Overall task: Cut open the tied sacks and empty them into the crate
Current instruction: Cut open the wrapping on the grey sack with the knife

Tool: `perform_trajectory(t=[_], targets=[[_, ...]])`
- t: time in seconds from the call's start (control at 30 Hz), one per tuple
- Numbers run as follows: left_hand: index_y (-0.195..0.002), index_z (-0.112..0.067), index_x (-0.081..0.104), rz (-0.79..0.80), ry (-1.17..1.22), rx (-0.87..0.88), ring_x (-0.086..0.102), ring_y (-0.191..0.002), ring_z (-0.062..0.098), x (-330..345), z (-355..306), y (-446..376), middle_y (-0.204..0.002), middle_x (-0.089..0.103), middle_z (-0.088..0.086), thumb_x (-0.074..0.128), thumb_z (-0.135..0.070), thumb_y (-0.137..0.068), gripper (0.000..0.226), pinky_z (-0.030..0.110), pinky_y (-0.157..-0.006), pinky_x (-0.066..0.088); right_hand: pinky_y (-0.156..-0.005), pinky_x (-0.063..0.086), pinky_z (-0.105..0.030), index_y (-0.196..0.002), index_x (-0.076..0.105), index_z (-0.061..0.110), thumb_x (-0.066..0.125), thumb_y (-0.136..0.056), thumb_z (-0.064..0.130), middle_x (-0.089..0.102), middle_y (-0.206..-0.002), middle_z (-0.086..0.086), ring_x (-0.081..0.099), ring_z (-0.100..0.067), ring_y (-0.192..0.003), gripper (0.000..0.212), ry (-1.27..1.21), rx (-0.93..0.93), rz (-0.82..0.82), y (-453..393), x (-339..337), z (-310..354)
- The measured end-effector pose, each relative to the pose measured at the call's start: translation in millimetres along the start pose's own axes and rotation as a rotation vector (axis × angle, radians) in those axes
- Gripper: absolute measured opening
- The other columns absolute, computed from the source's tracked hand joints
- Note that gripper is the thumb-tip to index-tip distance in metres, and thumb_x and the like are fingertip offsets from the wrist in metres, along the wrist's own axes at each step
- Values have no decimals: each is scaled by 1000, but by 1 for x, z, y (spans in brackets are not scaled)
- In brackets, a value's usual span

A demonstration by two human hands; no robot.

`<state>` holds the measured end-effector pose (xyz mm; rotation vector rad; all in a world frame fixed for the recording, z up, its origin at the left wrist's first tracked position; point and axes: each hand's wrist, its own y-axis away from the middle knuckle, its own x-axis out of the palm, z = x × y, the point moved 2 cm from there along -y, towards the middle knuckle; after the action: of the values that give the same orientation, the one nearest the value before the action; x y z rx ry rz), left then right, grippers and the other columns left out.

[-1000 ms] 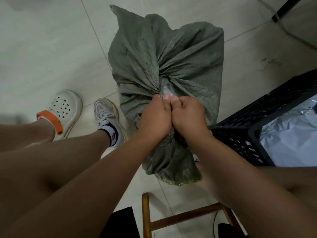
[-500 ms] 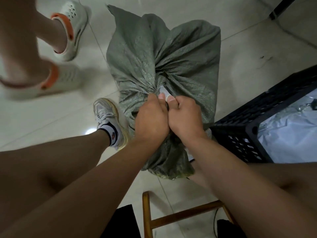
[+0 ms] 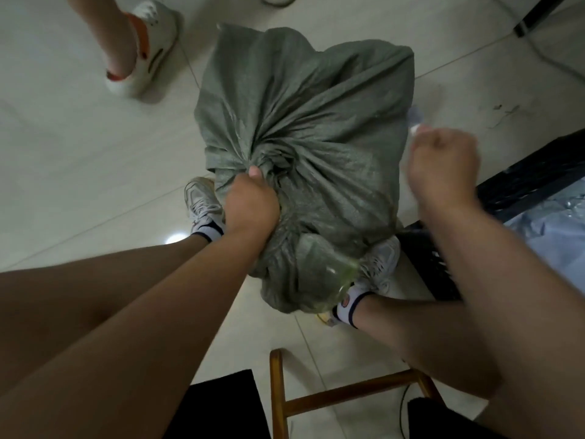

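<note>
Grey-green woven sack (image 3: 304,128) stands on the tiled floor (image 3: 79,147) between the person's sneakers, just left of the black crate (image 3: 519,191); left hand (image 3: 250,207) fingers grasp its gathered neck, right hand (image 3: 443,163), blurred, is clenched clear of the sack around something pale, unidentifiable.

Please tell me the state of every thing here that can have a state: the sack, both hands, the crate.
green sack: lies on the floor, neck gathered, no tie visible on it.
left hand: grips the gathered neck of the sack.
right hand: off the sack, to its right, fingers curled; a blurred whitish strip shows at its far side.
black crate: on the floor to the right, open top, pale plastic lining inside.
</note>
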<state>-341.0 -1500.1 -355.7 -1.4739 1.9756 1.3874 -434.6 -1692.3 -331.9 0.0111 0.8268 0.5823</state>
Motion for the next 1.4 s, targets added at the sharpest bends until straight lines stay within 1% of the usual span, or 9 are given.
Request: perform_trajectory(t=[0.1,0.3,0.5,0.67,0.8,0.93,1.1,1.23,1.4], targets=[[-123,-3,52,25,32,93,52,-110,32,0,1,7,-118,57,16,22,-38,-107,48,29,-78,28,-54,30,-31,-66,51,14,38,-104,32,49,-65,-2,46,-19,-60,44,-18,-56,50,2,-1,11],[-104,-14,47,163,201,135,47,-94,17,9,-1,15,-92,51,-6,32,-38,-106,28,26,-79,31,-61,29,-32,-77,58,3,38,-105,34,50,-68,-7,49,-26,-68,46,45,-73,290,34,45,5],[-146,-11,37,245,221,137,44,-132,25,11,-9,22,-144,49,7,38,-43,-104,53,42,-111,36,-58,34,-33,-82,60,-5,44,-102,35,53,-66,-13,48,-24,-59,48,-73,-58,336,35,49,10],[-138,-12,44,232,236,161,54,-121,25,14,-10,23,-133,57,8,48,-45,-100,50,42,-104,43,-61,39,-38,-83,59,-4,44,-101,37,56,-70,-14,50,-26,-62,47,-130,-33,357,39,50,13],[-127,-25,35,224,329,141,49,-117,12,16,-10,26,-126,48,-3,59,-42,-95,43,32,-100,40,-73,43,-41,-72,51,20,39,-100,45,54,-74,-1,53,-23,-75,40,-315,89,346,39,52,14],[-143,-41,26,229,384,171,49,-130,17,16,-11,28,-138,54,4,63,-45,-89,66,43,-108,42,-85,46,-38,-96,55,17,42,-96,58,61,-94,0,59,-18,-90,43,-373,201,393,39,51,14],[-150,-32,29,191,291,224,44,-133,10,14,-15,30,-143,50,-6,54,-38,-99,58,21,-103,31,-74,48,-32,-110,55,13,62,-88,48,64,-100,-1,61,-15,-92,42,-299,204,483,41,58,10],[-139,-25,45,146,288,220,55,-89,-7,11,-19,36,-100,56,-19,50,-35,-100,40,16,-75,40,-73,54,-33,-106,62,9,69,-66,64,72,-98,-5,70,-18,-90,68,-434,258,577,47,65,13],[-107,-16,66,94,496,87,62,-98,13,7,-20,33,-100,68,-3,46,-26,-100,24,39,-95,50,-59,44,-20,-79,44,24,80,-76,47,60,-72,12,59,-3,-68,42,-484,224,573,44,60,11]])
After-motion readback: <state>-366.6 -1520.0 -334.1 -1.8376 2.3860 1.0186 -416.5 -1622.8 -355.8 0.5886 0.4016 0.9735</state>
